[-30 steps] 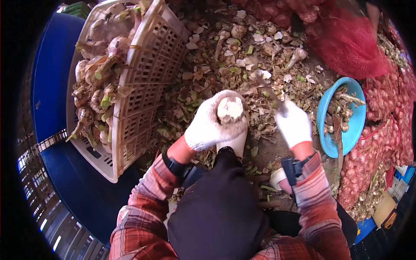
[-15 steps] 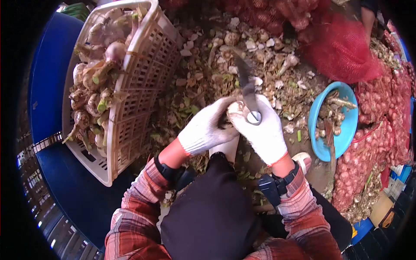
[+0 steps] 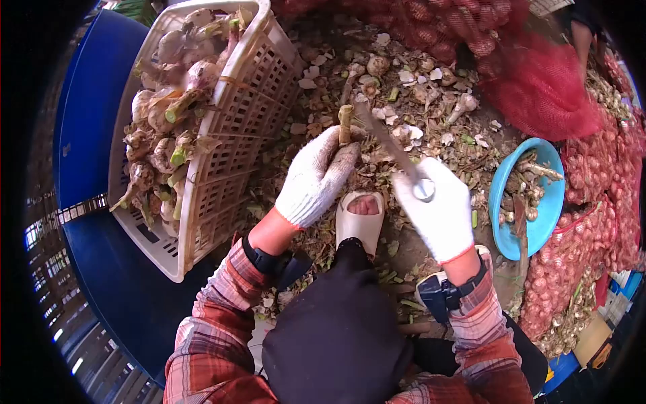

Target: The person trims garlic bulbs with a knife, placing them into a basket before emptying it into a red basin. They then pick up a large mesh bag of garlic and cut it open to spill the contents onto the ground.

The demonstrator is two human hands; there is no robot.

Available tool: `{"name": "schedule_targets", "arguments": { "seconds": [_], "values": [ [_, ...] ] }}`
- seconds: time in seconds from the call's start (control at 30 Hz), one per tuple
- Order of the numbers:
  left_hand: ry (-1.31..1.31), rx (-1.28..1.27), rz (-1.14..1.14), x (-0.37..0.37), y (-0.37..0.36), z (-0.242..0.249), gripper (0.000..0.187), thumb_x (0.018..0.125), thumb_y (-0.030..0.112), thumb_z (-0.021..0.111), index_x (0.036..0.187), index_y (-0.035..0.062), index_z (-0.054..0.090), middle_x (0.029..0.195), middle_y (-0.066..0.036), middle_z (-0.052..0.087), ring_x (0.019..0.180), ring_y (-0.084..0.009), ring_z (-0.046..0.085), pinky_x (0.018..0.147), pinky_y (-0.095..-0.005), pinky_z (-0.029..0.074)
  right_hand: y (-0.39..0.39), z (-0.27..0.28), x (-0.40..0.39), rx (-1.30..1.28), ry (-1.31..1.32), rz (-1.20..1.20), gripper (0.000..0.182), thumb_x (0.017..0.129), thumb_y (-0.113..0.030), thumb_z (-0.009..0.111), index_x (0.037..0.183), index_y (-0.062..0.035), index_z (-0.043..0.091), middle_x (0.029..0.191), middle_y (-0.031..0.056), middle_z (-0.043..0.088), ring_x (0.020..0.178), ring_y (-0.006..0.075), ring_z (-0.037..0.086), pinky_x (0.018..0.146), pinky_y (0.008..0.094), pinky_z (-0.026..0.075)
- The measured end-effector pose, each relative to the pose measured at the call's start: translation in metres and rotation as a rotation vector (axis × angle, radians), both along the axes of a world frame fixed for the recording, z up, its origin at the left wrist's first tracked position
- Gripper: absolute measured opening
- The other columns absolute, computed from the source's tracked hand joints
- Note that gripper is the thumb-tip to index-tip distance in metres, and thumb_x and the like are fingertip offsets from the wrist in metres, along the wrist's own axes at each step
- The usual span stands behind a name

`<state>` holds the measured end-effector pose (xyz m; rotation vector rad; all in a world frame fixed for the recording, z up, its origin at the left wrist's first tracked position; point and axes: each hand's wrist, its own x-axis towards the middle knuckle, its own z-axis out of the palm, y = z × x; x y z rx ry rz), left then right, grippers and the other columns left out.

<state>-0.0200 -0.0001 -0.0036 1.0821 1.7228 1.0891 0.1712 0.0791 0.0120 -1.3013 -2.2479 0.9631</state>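
My left hand (image 3: 315,176), in a white knit glove, is closed around a garlic bulb whose stem (image 3: 345,124) sticks up between thumb and fingers. The fingers hide most of the bulb. To its right, my gloved right hand (image 3: 437,209) grips a knife (image 3: 387,141). The blade slants up and left toward the garlic stem, slightly blurred, and the round end of the handle shows by my thumb. A gap separates the two hands. Below them is my foot in a pale sandal (image 3: 360,219).
A tilted plastic crate (image 3: 232,128) at the left holds garlic with stems. Peelings and loose bulbs (image 3: 420,101) cover the ground. At the right are a blue basin (image 3: 498,195) with garlic pieces and red mesh sacks (image 3: 572,249) of garlic. Another person's limb (image 3: 582,44) shows at top right.
My hands have moved apart, the right one lower and to the right with the knife. The garlic in my left hand has turned, so its stem now points up.
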Motion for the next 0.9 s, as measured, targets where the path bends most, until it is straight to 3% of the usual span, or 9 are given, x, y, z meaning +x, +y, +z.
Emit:
{"name": "schedule_targets", "arguments": {
  "seconds": [0.2, 0.37, 0.43, 0.47, 0.57, 0.63, 0.7, 0.73, 0.9],
  "values": [
    [0.572, 0.186, -0.138, 0.0, -0.008, 0.003, 0.024, 0.086, 0.008, 0.065, 0.11, 0.0015, 0.064, 0.095, -0.018, 0.064, 0.088, -0.0412, 0.06, 0.078, -0.043, 0.051, 0.015, -0.009, -0.007, -0.069, -0.118, 0.191, 0.027, 0.085, -0.032, 0.068, 0.084, -0.0065, 0.061, 0.075, 0.0196, 0.063, 0.072, 0.0394, 0.064, 0.063, 0.0443, 0.053],
    [0.932, 0.097, -0.066, -0.036, -0.045, 0.064, 0.033, 0.085, 0.0, 0.066, 0.117, 0.0043, 0.066, 0.092, -0.012, 0.066, 0.083, -0.028, 0.064, 0.072, -0.038, 0.052, 0.011, -0.044, 0.041, -0.188, -0.242, 0.022, 0.028, 0.087, -0.03, 0.069, 0.082, -0.0046, 0.061, 0.071, 0.0181, 0.062, 0.063, 0.036, 0.061, 0.06, 0.0428, 0.05],
    [0.56, 0.017, 0.007, -0.047, -0.057, 0.057, 0.028, 0.095, 0.01, 0.063, 0.122, 0.0032, 0.064, 0.094, -0.006, 0.067, 0.084, -0.0168, 0.063, 0.073, -0.0336, 0.052, 0.005, -0.033, 0.026, -0.272, -0.057, -0.041, 0.028, 0.086, -0.03, 0.071, 0.081, -0.0043, 0.06, 0.069, 0.0162, 0.061, 0.06, 0.0326, 0.06, 0.059, 0.041, 0.05],
    [0.017, -0.272, 0.095, -0.04, -0.051, 0.083, 0.03, 0.102, 0.019, 0.057, 0.126, 0.0019, 0.061, 0.1, -0.004, 0.066, 0.09, -0.0093, 0.06, 0.078, -0.03, 0.051, 0.004, -0.019, 0.012, -0.237, -0.023, 0.032, 0.027, 0.086, -0.028, 0.073, 0.081, -0.0043, 0.06, 0.067, 0.0145, 0.06, 0.058, 0.029, 0.058, 0.057, 0.0394, 0.049],
    [-0.447, -0.211, 0.193, -0.037, -0.051, 0.063, 0.03, 0.102, 0.018, 0.057, 0.127, 0.0024, 0.06, 0.113, -0.01, 0.066, 0.104, -0.0146, 0.061, 0.09, -0.0334, 0.05, -0.001, 0.024, -0.014, -0.176, 0.15, 0.253, 0.019, 0.085, -0.023, 0.074, 0.085, -0.0067, 0.064, 0.071, 0.0117, 0.06, 0.061, 0.0283, 0.061, 0.058, 0.0371, 0.05],
    [-0.405, 0.02, 0.037, -0.035, -0.053, 0.037, 0.03, 0.099, 0.02, 0.062, 0.125, 0.0044, 0.06, 0.116, -0.008, 0.064, 0.108, -0.014, 0.06, 0.091, -0.0313, 0.05, 0.002, 0.033, -0.018, -0.111, 0.217, 0.354, 0.021, 0.083, -0.023, 0.075, 0.089, -0.0067, 0.064, 0.079, 0.0128, 0.062, 0.071, 0.0332, 0.064, 0.064, 0.0386, 0.052],
    [0.382, 0.306, -0.338, -0.039, -0.05, 0.03, 0.031, 0.093, 0.014, 0.069, 0.122, 0.0054, 0.062, 0.121, -0.011, 0.065, 0.114, -0.0209, 0.061, 0.096, -0.0339, 0.049, 0.005, 0.039, -0.018, -0.116, 0.198, 0.373, 0.023, 0.079, -0.021, 0.076, 0.092, -0.0062, 0.064, 0.083, 0.0142, 0.063, 0.078, 0.0364, 0.065, 0.068, 0.0401, 0.053],
    [0.029, 0.164, -0.149, -0.023, -0.05, 0.032, 0.033, 0.087, 0.01, 0.073, 0.119, 0.0064, 0.065, 0.12, -0.011, 0.065, 0.113, -0.0255, 0.062, 0.096, -0.0358, 0.05, 0.006, 0.037, -0.018, -0.091, 0.2, 0.406, 0.024, 0.078, -0.02, 0.077, 0.092, -0.0061, 0.064, 0.083, 0.0144, 0.063, 0.078, 0.0368, 0.064, 0.068, 0.0403, 0.053],
    [-0.162, 0.144, -0.261, -0.022, -0.038, 0.032, 0.035, 0.097, 0.021, 0.064, 0.125, 0.0005, 0.058, 0.118, -0.013, 0.065, 0.102, -0.0216, 0.066, 0.087, -0.0342, 0.054, 0.009, 0.038, -0.022, -0.161, 0.188, 0.383, 0.02, 0.077, -0.016, 0.075, 0.088, -0.006, 0.062, 0.08, 0.0166, 0.061, 0.076, 0.0397, 0.063, 0.067, 0.0424, 0.051]
  ]
}}
